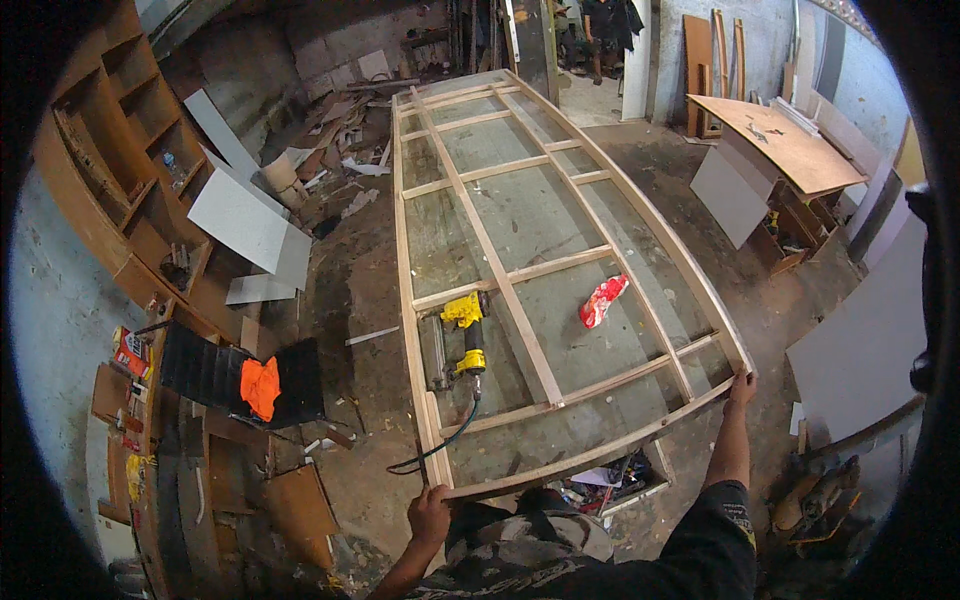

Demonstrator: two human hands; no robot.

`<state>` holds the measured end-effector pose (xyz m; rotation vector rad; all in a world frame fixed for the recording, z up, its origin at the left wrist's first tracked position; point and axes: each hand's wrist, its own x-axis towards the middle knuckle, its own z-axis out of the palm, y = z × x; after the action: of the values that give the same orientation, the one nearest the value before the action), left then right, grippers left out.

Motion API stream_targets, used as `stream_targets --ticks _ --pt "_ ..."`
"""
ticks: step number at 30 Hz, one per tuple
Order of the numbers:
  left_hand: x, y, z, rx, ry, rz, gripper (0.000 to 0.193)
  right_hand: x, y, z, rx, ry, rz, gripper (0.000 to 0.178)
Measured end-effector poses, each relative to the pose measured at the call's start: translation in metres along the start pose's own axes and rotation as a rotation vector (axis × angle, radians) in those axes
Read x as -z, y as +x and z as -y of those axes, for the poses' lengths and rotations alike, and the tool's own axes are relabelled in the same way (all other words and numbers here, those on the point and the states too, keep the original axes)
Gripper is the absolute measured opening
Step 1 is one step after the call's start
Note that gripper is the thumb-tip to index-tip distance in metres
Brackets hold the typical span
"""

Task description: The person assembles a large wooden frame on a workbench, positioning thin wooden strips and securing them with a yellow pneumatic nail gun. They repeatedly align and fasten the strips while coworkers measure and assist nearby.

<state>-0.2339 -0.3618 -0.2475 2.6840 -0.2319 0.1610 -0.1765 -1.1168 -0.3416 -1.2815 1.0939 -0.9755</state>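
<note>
A long, ladder-like wooden frame (pixel 560 264) of pale battens lies on a worn, grey-green tabletop (pixel 540 220). At its near left corner, my left hand (pixel 430 517) is closed round the wood. My right hand (pixel 740 391) grips the near right corner, with that arm stretched forward. Between the battens on the left rests a yellow and black nail gun (pixel 474 335), its dark air hose (pixel 462 428) trailing over the frame's left side. A crumpled red and white plastic packet (pixel 604 301) sits on the tabletop inside the frame.
To the left are a black chair (pixel 205 370) with an orange cloth (pixel 260 388) and a tall wooden shelf unit (pixel 100 150). Scrap boards (pixel 325 140) litter the far left floor. A board-topped stand (pixel 775 140) is at the right. Below the near edge is a box of tools (pixel 655 465).
</note>
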Motion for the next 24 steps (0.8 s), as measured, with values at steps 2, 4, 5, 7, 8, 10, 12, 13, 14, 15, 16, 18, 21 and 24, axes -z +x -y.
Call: stream_targets --ticks 2,4,5,7,8,10,12,13,14,15,16,18,21,24 --pt "0.006 0.001 0.000 -0.025 0.045 0.005 0.035 0.003 0.006 -0.005 0.020 0.011 0.024 0.033" --pt "0.010 0.004 0.001 -0.004 0.029 0.059 0.034 0.006 0.013 -0.012 0.055 0.023 0.070 0.033" --pt "0.011 0.005 0.001 -0.006 0.027 0.060 0.033 0.008 0.017 -0.015 0.083 0.040 0.118 0.033" --pt "0.013 0.008 0.001 -0.016 0.028 0.074 0.033 0.008 0.024 -0.020 0.099 0.044 0.152 0.035" --pt "0.014 0.008 0.001 -0.012 0.036 0.092 0.034 0.010 0.027 -0.020 0.089 0.030 0.138 0.036" --pt "0.015 0.008 0.000 0.005 -0.008 0.077 0.033 0.009 0.033 -0.020 0.025 -0.137 0.070 0.039" --pt "0.015 0.007 0.000 0.027 -0.016 0.106 0.032 0.010 0.036 -0.019 0.080 -0.114 0.131 0.037" --pt "0.015 0.007 0.000 0.035 -0.003 0.127 0.031 0.011 0.036 -0.018 0.059 -0.144 0.108 0.036" --pt "0.016 0.006 0.000 0.036 0.017 0.137 0.031 0.012 0.036 -0.016 0.100 -0.069 0.185 0.035" --pt "0.015 0.006 0.000 0.032 0.012 0.127 0.031 0.013 0.035 -0.015 0.087 -0.028 0.214 0.033" --pt "0.015 0.006 0.000 0.023 0.013 0.106 0.031 0.015 0.034 -0.013 0.032 -0.013 0.183 0.032" --pt "0.014 0.006 0.001 0.006 -0.010 0.071 0.031 0.016 0.031 -0.010 0.007 0.021 0.192 0.031" --pt "0.013 0.006 0.001 -0.008 -0.054 0.038 0.030 0.014 0.029 -0.007 0.017 0.029 0.151 0.030" --pt "0.012 0.007 0.000 0.008 -0.056 0.035 0.029 0.012 0.030 -0.006 -0.008 -0.022 0.145 0.029"
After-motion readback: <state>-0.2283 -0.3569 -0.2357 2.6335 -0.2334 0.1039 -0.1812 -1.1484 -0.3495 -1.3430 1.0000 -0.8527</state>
